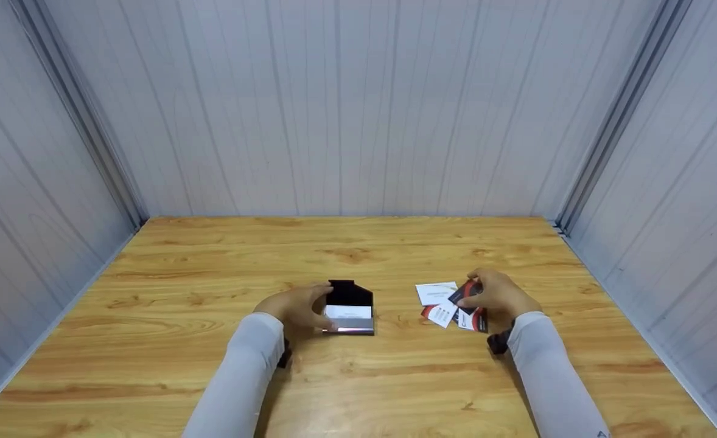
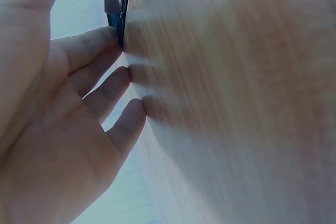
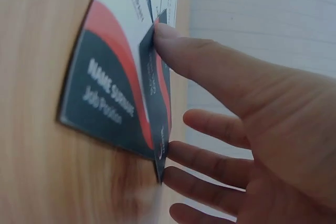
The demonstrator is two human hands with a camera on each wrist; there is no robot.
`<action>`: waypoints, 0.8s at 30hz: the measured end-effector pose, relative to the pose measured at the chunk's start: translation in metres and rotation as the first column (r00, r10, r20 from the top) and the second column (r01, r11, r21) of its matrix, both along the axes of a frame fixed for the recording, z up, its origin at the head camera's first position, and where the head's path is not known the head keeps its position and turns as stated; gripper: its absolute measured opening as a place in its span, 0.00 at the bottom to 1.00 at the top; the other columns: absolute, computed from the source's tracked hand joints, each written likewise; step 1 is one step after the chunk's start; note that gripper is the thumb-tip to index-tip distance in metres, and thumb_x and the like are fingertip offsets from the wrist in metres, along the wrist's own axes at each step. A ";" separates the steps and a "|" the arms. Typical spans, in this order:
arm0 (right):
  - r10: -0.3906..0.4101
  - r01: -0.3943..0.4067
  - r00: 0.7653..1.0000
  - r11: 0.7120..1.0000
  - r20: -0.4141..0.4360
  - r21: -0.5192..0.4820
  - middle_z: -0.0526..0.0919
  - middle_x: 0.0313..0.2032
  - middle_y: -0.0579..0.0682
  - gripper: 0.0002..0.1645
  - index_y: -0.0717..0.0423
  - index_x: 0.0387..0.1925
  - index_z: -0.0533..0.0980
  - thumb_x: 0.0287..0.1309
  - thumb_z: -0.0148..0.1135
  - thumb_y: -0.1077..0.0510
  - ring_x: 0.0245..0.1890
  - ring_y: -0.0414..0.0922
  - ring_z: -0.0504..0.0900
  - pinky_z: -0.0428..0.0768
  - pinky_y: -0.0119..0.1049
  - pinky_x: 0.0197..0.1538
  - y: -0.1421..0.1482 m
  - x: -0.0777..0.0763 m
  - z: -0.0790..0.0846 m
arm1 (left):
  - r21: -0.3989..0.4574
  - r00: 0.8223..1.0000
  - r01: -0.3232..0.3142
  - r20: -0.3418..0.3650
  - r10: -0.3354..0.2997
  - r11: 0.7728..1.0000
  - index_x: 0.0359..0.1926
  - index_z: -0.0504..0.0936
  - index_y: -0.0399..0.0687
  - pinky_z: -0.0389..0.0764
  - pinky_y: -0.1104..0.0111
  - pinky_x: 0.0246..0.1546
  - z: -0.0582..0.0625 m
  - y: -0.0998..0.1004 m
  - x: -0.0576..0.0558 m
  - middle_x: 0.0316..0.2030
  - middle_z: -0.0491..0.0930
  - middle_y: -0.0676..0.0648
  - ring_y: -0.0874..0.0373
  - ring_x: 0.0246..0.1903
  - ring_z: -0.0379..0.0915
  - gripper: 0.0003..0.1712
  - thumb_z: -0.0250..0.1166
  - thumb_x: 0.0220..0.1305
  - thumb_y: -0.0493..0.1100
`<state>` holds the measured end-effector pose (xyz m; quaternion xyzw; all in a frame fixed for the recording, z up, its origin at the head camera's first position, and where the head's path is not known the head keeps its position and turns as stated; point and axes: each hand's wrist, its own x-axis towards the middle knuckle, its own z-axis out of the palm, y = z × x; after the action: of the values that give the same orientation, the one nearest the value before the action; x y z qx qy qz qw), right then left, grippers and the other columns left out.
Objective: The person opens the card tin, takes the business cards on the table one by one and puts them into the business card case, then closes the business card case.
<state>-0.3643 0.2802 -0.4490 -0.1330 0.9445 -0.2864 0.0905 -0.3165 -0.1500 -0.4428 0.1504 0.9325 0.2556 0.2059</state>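
Note:
An open black-and-silver business card case (image 1: 347,296) lies on the table with a white card (image 1: 348,312) in its silver-edged tray. My left hand (image 1: 296,304) holds the case by its left side, thumb at the front and fingers toward the raised lid. In the left wrist view, several fingertips rest on the table. My right hand (image 1: 500,293) pinches a black-and-red business card (image 3: 156,93) between thumb and fingers, tilted over the other cards. Beneath it, a white card (image 1: 436,292), a red-and-white card (image 1: 440,315) and another printed card (image 3: 100,87) overlap in a loose fan.
The wooden table (image 1: 358,383) carries the case to the left of the cards. Pale panelled walls (image 1: 358,109) stand behind the table and along both sides. A black strap (image 1: 500,342) shows at the right wrist.

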 end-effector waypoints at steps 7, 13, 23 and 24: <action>0.031 -0.031 0.999 0.999 -0.033 0.007 0.76 0.56 0.68 0.44 0.68 0.66 0.68 0.56 0.76 0.50 0.53 0.59 0.76 0.74 0.55 0.57 0.001 -0.004 -0.003 | -0.015 1.000 0.007 -0.017 -0.007 1.000 0.79 0.54 0.56 0.53 0.47 0.72 -0.002 -0.001 -0.002 0.78 0.49 0.49 0.46 0.76 0.44 0.57 0.73 0.56 0.64; 0.017 -0.018 0.999 1.000 -0.034 -0.011 0.71 0.60 0.69 0.46 0.65 0.69 0.65 0.57 0.76 0.50 0.55 0.60 0.73 0.73 0.56 0.58 0.001 -0.006 -0.002 | -0.011 1.000 -0.007 -0.013 0.007 1.000 0.80 0.54 0.58 0.52 0.46 0.72 0.001 -0.001 -0.002 0.78 0.49 0.49 0.46 0.75 0.45 0.58 0.74 0.55 0.64; -0.072 0.055 0.994 0.980 -0.085 -0.189 0.73 0.56 0.71 0.39 0.65 0.74 0.57 0.67 0.61 0.65 0.52 0.62 0.78 0.80 0.48 0.50 0.007 -0.012 -0.003 | -0.002 1.000 -0.021 0.003 0.021 1.000 0.80 0.54 0.60 0.53 0.45 0.71 0.000 -0.001 0.001 0.78 0.48 0.50 0.45 0.76 0.44 0.57 0.74 0.55 0.64; -0.085 0.064 0.993 0.975 -0.088 -0.213 0.74 0.55 0.71 0.37 0.65 0.74 0.57 0.68 0.59 0.66 0.51 0.61 0.78 0.80 0.47 0.49 0.008 -0.012 -0.004 | -0.001 1.000 -0.018 0.001 0.018 1.000 0.80 0.54 0.59 0.54 0.45 0.71 0.000 -0.001 0.001 0.78 0.48 0.50 0.45 0.75 0.44 0.57 0.74 0.56 0.64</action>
<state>-0.3762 0.2878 -0.4525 -0.1200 0.9166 -0.3809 0.0195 -0.3158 -0.1509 -0.4429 0.1417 0.9339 0.2570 0.2043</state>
